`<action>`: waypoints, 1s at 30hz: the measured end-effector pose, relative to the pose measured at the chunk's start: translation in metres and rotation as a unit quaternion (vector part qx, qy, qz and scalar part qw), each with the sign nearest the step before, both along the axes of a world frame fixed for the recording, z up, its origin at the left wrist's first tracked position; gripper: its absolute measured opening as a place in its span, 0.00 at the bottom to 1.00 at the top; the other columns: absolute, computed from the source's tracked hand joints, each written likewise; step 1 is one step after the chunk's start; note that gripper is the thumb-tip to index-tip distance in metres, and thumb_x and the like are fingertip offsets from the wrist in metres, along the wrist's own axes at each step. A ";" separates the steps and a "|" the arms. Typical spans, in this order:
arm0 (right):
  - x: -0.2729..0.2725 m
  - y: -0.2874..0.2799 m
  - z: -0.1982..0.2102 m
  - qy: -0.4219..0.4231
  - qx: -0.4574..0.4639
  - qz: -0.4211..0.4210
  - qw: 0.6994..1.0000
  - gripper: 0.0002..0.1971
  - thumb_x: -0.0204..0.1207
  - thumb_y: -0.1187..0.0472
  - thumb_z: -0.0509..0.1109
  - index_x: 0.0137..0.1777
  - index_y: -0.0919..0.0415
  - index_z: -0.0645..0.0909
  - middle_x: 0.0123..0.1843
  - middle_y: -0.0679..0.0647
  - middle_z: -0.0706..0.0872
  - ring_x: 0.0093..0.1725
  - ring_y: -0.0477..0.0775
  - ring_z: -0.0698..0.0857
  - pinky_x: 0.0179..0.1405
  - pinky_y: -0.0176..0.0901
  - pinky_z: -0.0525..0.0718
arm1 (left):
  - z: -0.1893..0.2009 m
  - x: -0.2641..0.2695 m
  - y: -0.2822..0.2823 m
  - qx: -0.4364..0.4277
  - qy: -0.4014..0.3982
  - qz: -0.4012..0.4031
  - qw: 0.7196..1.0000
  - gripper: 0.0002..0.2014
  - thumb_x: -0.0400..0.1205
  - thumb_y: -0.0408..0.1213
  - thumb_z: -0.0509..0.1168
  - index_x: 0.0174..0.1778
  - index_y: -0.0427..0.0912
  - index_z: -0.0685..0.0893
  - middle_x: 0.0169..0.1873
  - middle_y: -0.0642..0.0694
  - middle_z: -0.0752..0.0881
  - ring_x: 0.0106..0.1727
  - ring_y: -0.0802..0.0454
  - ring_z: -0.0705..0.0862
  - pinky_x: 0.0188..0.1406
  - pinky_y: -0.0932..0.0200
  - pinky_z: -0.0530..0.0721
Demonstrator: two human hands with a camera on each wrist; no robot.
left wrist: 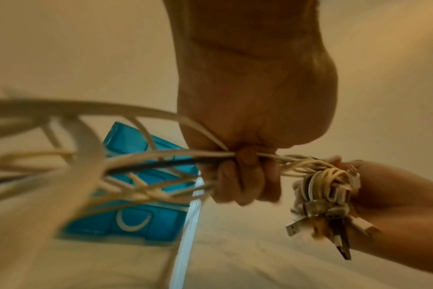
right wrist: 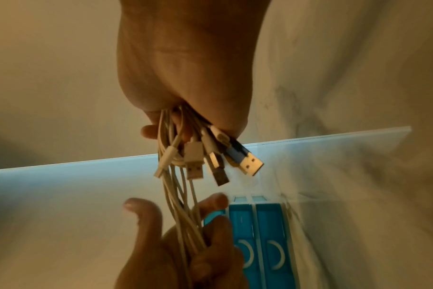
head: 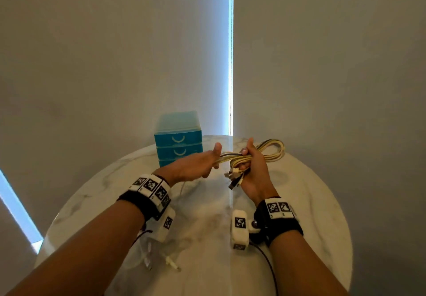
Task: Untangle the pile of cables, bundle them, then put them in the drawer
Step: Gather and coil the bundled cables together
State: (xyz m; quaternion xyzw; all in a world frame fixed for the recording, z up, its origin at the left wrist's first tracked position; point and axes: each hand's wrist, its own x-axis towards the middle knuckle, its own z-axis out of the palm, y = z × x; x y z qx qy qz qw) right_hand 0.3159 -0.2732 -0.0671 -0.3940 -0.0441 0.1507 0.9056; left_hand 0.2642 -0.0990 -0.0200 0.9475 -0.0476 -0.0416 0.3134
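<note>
Our round white marble bench (head: 299, 203) carries the blue plastic three-drawer chest (head: 178, 143), all drawers closed. We hold the gathered bundle of cream and dark cables (head: 265, 154) above it: right hand (head: 253, 171) gripping the plug ends, left hand (head: 196, 165) curled round the strands. Wrapping and stowing remain.

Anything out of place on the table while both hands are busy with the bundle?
Yes: a stray white cable lies on the table near the front edge, apart from the bundle that the left hand and right hand grip.
</note>
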 end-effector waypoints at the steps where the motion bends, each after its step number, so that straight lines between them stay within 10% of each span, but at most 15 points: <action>1: -0.001 0.000 -0.001 0.006 -0.001 0.014 1.000 0.26 0.88 0.35 0.68 0.33 0.51 0.78 0.24 0.51 0.72 0.22 0.49 0.73 0.29 0.45 0.77 | 0.001 -0.001 0.000 0.016 -0.043 0.010 0.999 0.40 0.87 0.74 0.34 0.57 0.48 0.84 0.43 0.50 0.84 0.43 0.54 0.81 0.52 0.53 0.83; 8: -0.001 0.000 -0.004 -0.004 -0.001 0.025 1.000 0.24 0.87 0.40 0.72 0.33 0.52 0.78 0.32 0.56 0.79 0.30 0.56 0.79 0.35 0.52 0.80 | -0.007 0.007 0.005 0.143 -0.163 0.036 0.976 0.39 0.90 0.71 0.41 0.52 0.50 0.92 0.53 0.50 0.94 0.49 0.52 0.89 0.56 0.51 0.86; 14: 0.000 0.003 -0.005 0.001 0.020 0.031 0.999 0.23 0.89 0.43 0.70 0.34 0.54 0.81 0.41 0.53 0.87 0.41 0.58 0.90 0.46 0.56 0.84 | -0.004 0.014 0.006 0.207 -0.071 0.003 0.976 0.32 0.94 0.65 0.40 0.58 0.51 0.87 0.50 0.47 0.91 0.50 0.48 0.89 0.64 0.43 0.88; 17: -0.001 0.002 -0.002 0.000 0.029 0.043 0.999 0.22 0.91 0.43 0.67 0.57 0.61 0.92 0.61 0.55 0.94 0.57 0.60 0.93 0.60 0.60 0.88 | 0.001 0.009 0.005 0.120 -0.041 -0.035 0.991 0.19 0.95 0.61 0.45 0.73 0.56 0.70 0.53 0.41 0.88 0.52 0.46 0.88 0.60 0.41 0.92; 20: 0.002 -0.002 -0.001 -0.012 0.046 0.055 0.997 0.26 0.92 0.41 0.64 0.70 0.64 0.88 0.72 0.59 0.91 0.62 0.62 0.93 0.67 0.62 0.87 | 0.000 -0.001 -0.002 0.178 -0.075 -0.053 0.980 0.29 0.87 0.74 0.41 0.73 0.59 0.68 0.53 0.45 0.89 0.50 0.49 0.89 0.59 0.46 0.90; 24: -0.001 -0.002 0.001 -0.048 0.069 0.088 0.993 0.23 0.93 0.43 0.62 0.41 0.58 0.77 0.76 0.60 0.88 0.72 0.62 0.90 0.82 0.69 0.77 | 0.008 -0.006 0.006 0.314 -0.163 -0.053 0.934 0.21 0.89 0.71 0.44 0.59 0.61 0.72 0.39 0.51 0.84 0.41 0.50 0.86 0.50 0.48 0.90; 30: -0.015 0.000 0.011 -0.115 0.086 0.131 0.981 0.30 0.95 0.42 0.55 0.34 0.56 0.80 0.81 0.63 0.84 0.82 0.62 0.83 0.90 0.67 0.66 | 0.017 -0.006 0.021 0.311 -0.158 -0.043 0.936 0.26 0.94 0.61 0.46 0.80 0.61 0.82 0.48 0.51 0.89 0.47 0.51 0.86 0.58 0.47 0.88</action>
